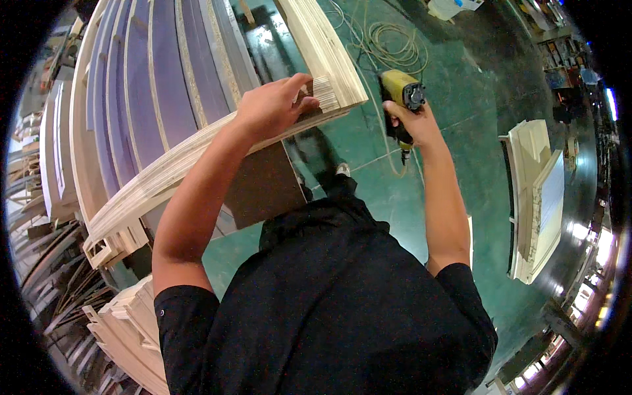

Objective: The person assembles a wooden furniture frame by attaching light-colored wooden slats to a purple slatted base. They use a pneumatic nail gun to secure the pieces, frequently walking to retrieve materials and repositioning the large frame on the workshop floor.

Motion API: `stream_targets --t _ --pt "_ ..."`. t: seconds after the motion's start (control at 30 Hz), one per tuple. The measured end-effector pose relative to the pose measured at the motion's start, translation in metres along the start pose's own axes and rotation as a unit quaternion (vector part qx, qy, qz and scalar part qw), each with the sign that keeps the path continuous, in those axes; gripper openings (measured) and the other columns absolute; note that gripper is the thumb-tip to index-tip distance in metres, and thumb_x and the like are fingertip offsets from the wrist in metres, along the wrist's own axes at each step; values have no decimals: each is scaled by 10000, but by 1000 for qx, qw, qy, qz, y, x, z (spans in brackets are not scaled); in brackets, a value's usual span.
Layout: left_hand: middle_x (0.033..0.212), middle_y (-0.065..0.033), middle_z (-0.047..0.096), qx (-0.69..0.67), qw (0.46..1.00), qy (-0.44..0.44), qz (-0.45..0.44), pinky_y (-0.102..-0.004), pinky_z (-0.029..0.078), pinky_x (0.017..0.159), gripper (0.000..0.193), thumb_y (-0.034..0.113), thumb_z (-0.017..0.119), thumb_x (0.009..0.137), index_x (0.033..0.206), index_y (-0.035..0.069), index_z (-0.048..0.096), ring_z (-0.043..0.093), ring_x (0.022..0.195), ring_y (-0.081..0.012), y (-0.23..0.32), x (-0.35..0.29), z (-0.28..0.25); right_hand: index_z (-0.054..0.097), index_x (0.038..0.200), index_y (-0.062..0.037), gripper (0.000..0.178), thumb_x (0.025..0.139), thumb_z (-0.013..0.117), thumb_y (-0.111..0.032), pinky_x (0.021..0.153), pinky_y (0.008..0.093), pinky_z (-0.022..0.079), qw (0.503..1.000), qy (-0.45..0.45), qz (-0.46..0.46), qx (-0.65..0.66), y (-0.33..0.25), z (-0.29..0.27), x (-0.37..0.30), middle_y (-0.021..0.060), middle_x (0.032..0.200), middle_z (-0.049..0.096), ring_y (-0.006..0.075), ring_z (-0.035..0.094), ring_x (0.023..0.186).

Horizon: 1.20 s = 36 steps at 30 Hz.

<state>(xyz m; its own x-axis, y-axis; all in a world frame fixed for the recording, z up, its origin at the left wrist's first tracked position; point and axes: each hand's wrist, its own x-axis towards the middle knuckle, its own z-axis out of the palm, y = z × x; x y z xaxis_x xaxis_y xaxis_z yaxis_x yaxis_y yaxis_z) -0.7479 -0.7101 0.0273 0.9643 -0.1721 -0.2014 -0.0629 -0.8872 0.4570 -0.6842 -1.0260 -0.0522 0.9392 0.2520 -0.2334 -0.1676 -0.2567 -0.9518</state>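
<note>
My left hand point(275, 108) reaches over the near rail of a large pale plywood frame point(191, 153). Its fingers are curled at the inner corner, against a stack of plywood edges point(325, 94); a small brownish patch shows under the fingertips, too hidden to name. My right hand point(415, 124) grips a yellow and black pneumatic nail gun point(399, 85) by its handle, out to the right of the frame's corner and apart from it. A thin air hose point(387, 155) hangs close by the gun. Slats and purple-grey panels point(168, 72) fill the frame.
A dark brown board point(263, 187) stands below the frame's near rail. Coiled hose point(395, 47) lies on the green floor point(461, 118) ahead. Stacked pale panels point(536, 204) stand at right. Curved strips of wood point(52, 263) and more wooden parts point(128, 332) crowd the left.
</note>
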Motion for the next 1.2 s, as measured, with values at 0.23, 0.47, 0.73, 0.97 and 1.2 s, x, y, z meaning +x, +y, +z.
stream_targets --t 0.23,0.47,0.73,0.97,1.2 --pt "1134 -99 709 14 1000 17 18 -472 540 803 405 438 540 1017 1302 150 541 668 1048 -351 -5 4 8 645 782 -4 175 784 693 -172 586 317 448 993 -30 41 -103 -25 46 -12 34 672 604 135 571 620" --pt "1150 -122 697 42 995 58 64 -471 544 805 426 429 533 1018 1316 124 532 675 1021 -357 -3 2 13 656 822 -10 178 803 686 -184 606 316 450 997 -16 74 -32 -31 48 -18 32 693 611 126 551 618" --pt "1284 -128 618 76 993 49 69 -486 531 916 714 448 763 837 1394 121 459 612 1186 -371 13 -3 8 554 1367 -45 665 825 815 -330 1008 361 481 996 -35 40 -75 -2 33 -4 108 1260 670 232 628 1154" --pt "1189 -147 620 147 983 102 50 -485 483 893 721 440 813 765 1288 57 497 615 1120 -350 26 -1 23 633 1095 -49 333 873 801 -232 612 290 486 995 -5 14 102 3 31 8 17 867 672 102 575 689" --pt "1111 -139 640 154 981 116 -16 -485 458 858 717 530 820 743 1184 45 529 616 1063 -339 47 10 32 560 1314 -97 462 903 760 -167 901 338 507 988 -16 14 152 28 54 35 44 1147 688 172 622 1035"
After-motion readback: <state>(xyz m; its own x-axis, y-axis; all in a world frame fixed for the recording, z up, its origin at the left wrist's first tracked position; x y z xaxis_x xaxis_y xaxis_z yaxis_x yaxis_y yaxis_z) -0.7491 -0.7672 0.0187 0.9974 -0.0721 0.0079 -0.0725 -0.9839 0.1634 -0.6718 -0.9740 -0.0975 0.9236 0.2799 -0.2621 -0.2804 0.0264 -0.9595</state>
